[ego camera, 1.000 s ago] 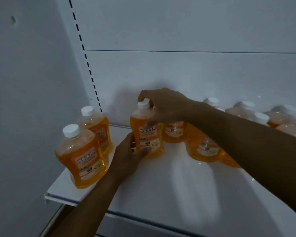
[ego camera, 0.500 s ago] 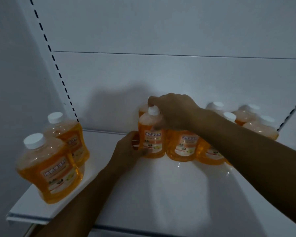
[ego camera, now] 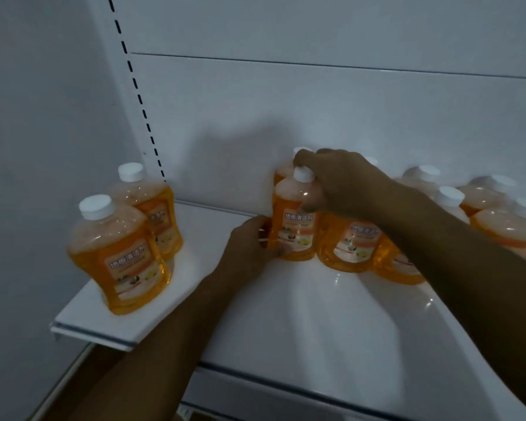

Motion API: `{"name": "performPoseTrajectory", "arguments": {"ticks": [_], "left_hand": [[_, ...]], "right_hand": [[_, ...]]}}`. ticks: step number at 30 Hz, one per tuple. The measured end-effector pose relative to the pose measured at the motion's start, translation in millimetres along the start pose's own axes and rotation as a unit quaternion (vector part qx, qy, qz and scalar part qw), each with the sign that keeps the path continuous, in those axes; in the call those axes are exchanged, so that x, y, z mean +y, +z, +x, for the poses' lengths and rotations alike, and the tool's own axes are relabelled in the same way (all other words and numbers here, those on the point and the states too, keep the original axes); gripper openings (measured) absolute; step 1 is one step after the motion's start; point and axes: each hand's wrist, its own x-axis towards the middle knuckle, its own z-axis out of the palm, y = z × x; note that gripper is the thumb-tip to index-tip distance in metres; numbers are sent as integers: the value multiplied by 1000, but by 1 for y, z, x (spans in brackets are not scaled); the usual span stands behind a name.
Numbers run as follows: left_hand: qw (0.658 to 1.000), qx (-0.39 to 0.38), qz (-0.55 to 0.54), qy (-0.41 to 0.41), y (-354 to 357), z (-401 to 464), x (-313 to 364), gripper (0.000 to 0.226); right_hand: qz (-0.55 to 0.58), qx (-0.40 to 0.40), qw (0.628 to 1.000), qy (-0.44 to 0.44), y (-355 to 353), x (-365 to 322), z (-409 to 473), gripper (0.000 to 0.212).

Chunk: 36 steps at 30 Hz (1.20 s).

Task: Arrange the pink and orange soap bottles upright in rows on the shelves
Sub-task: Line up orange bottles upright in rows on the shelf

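An orange soap bottle (ego camera: 295,220) with a white cap stands upright on the white shelf (ego camera: 301,314), at the left end of a row. My right hand (ego camera: 343,180) grips it around the neck and cap. My left hand (ego camera: 249,250) presses against its lower left side. Another bottle (ego camera: 283,170) stands right behind it, mostly hidden. To its right stand more orange bottles (ego camera: 351,247), partly covered by my right forearm. Two separate orange bottles stand at the shelf's left end, one in front (ego camera: 122,256) and one behind (ego camera: 152,208).
Further capped bottles (ego camera: 498,214) crowd the back right against the white back panel (ego camera: 316,110). A slotted upright (ego camera: 137,95) runs up the left corner beside the grey side wall. The shelf's front edge (ego camera: 88,332) lies low on the left.
The held bottle has moved back and to the right, from out in front of the others into the row beside its neighbour. Both hands stayed on it throughout.
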Motion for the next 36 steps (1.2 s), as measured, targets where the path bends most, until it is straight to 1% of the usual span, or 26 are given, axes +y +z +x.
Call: {"name": "performPoseTrajectory", "arguments": {"ticks": [3, 5, 7, 10, 12, 14, 16, 19, 21, 23, 25, 27, 28, 30, 31, 32, 34, 36], "left_hand": [[1000, 6, 22, 4, 3, -5, 2, 45], [999, 12, 34, 8, 3, -9, 6, 44], [998, 18, 55, 7, 3, -14, 9, 43], [994, 39, 100, -10, -2, -27, 8, 57], [993, 56, 102, -23, -8, -40, 5, 59], [991, 83, 101, -40, -16, -56, 2, 50], [986, 120, 107, -39, -28, -74, 1, 36], [977, 180, 115, -17, -50, -104, -2, 14], [964, 239, 110, -41, -64, -126, -8, 17], [944, 306, 102, -73, -77, -148, -15, 26], [919, 371, 97, -89, -89, -166, -22, 27], [899, 412, 100, -113, -101, -174, -26, 22], [896, 411, 100, -136, -105, -175, -27, 26], [903, 379, 91, -181, -111, -171, -30, 50], [909, 363, 87, -184, -111, -168, -30, 59], [915, 353, 88, -174, -111, -165, -28, 61], [921, 347, 93, -150, -108, -160, -27, 54], [925, 339, 92, -148, -104, -156, -28, 47]], "right_hand": [[12, 4, 1000, -5, 0, -1, -1, 67], [2, 12, 1000, -9, 1, -4, -3, 71], [-49, 28, 998, -11, 4, -8, -5, 75], [-132, 73, 987, -52, 13, -25, -6, 78], [-127, 94, 983, -89, 20, -41, -3, 78], [-67, 100, 986, -116, 30, -62, 1, 75], [31, 103, 984, -143, 39, -84, 7, 72], [187, 109, 962, -166, 51, -118, 14, 64], [266, 115, 940, -180, 58, -137, 18, 59], [317, 113, 919, -203, 63, -154, 21, 61], [334, 97, 910, -224, 69, -166, 25, 66], [333, 82, 911, -230, 73, -173, 31, 67], [329, 78, 913, -227, 74, -175, 34, 66], [331, 69, 916, -217, 75, -174, 39, 62], [336, 63, 916, -212, 75, -172, 39, 61], [340, 60, 915, -209, 75, -170, 39, 59], [350, 61, 911, -208, 73, -165, 35, 56], [359, 58, 910, -199, 70, -159, 31, 57]]}}
